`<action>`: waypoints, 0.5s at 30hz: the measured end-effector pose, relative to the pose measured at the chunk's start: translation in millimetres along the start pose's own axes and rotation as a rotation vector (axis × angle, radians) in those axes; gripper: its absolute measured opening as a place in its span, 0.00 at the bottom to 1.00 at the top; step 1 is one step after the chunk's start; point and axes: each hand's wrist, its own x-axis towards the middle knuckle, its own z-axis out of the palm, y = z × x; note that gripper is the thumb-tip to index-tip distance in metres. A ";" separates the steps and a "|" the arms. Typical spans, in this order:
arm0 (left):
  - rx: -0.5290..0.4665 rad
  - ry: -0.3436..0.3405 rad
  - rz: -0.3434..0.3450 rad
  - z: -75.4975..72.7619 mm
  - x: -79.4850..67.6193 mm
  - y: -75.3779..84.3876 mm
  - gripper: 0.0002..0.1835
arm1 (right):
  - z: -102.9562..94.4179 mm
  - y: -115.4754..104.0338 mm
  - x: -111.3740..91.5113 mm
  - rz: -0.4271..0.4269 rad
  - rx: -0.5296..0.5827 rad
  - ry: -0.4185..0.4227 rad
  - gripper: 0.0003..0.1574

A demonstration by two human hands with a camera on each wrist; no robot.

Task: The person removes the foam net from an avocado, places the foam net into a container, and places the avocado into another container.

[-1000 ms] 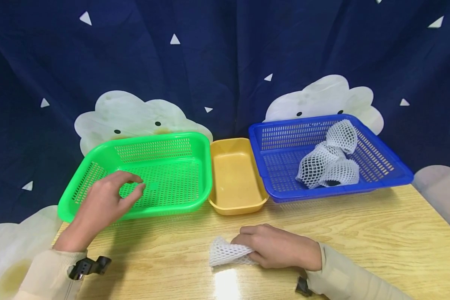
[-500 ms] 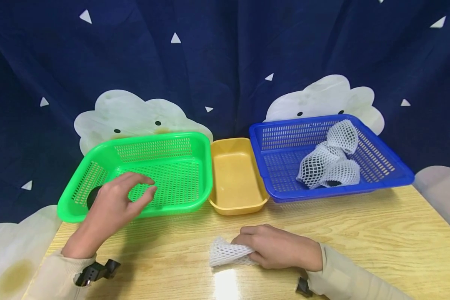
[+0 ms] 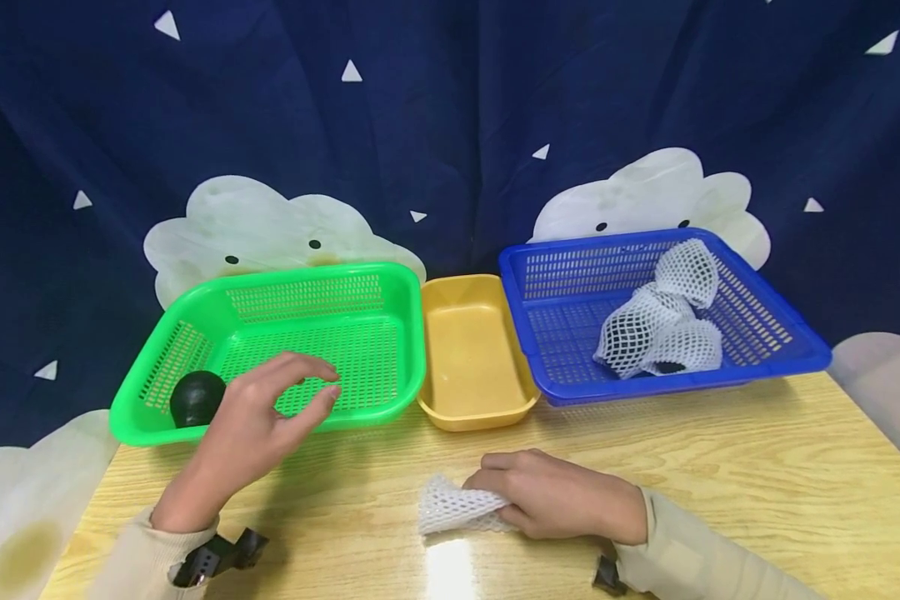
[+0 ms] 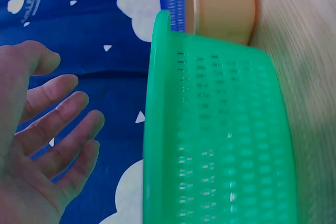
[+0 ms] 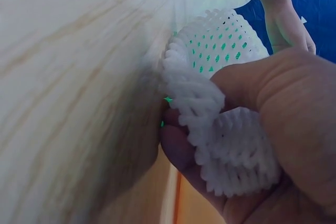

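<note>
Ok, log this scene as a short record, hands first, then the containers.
Left hand: holds nothing, at the green basket's near side
Right hand: grips a white foam net at the table
Green basket: black round object at its left end
Yellow tray: between the two baskets
Blue basket: net-wrapped objects toward its right side

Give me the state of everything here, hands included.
Left hand: open, empty
Right hand: gripping the white net
White net: crumpled
Black ball: uncovered, inside green basket
Green basket: upright, holding the ball
Yellow tray: upright
Blue basket: upright, holding mesh bundles
Mesh bundles: clustered together
</note>
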 end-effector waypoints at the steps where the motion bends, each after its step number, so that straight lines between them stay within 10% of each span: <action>1: -0.016 0.007 0.005 1.8 -0.2 0.5 0.12 | 0.2 0.3 0.0 0.000 0.000 0.002 0.22; 15: -0.146 0.001 0.040 21.2 -7.9 11.7 0.09 | 0.5 2.0 0.0 0.006 0.010 0.005 0.22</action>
